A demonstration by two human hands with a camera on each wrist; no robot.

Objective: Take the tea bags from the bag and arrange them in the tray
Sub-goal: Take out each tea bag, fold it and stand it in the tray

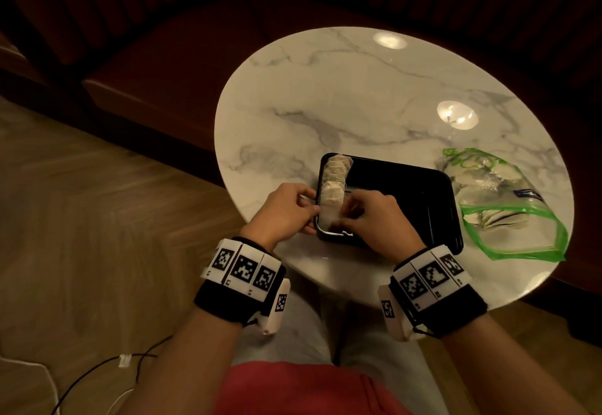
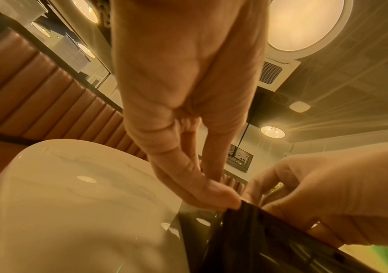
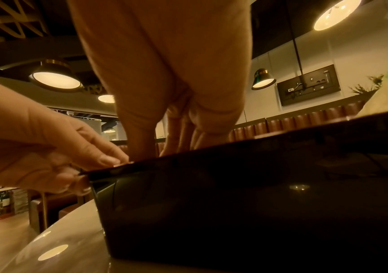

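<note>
Head view: round marble counter (image 1: pixel 325 95), black tray (image 1: pixel 423 193) near its front edge, long side running left-right. Row of tea bags (image 1: pixel 335 180) stands along the tray's left wall, overlapping from the far left corner toward the near left corner. Rest of the tray floor is bare black.

Left hand (image 1: pixel 286 212) sits at the tray's left rim near the front corner, fingers curled, thumb and fingertips on the rim edge. Left wrist view confirms: fingertips (image 2: pixel 221 197) pinch the black rim. So clamped on the tray, steadying it.

Right hand (image 1: pixel 371 219) is inside the tray at the near left corner, fingers bent down onto the nearest tea bag (image 1: pixel 329 215) in the row. Thumb and fingers look closed on that bag, but the contact is partly hidden by the hand itself. Right wrist view shows only fingers (image 3: pixel 178 129) dipping behind the tray's front wall; bag not visible there.

Clear zip bag (image 1: pixel 508 212) with green seal lies on the counter just right of the tray, at the counter's right edge, mouth open toward the front. More tea bags visible inside it, count unreadable.

Both wrists carry black bands with white marker tags (image 1: pixel 244 268). Dark bench seat (image 1: pixel 163 66) beyond the counter's far-left edge, wood floor (image 1: pixel 81 219) to the left.
</note>
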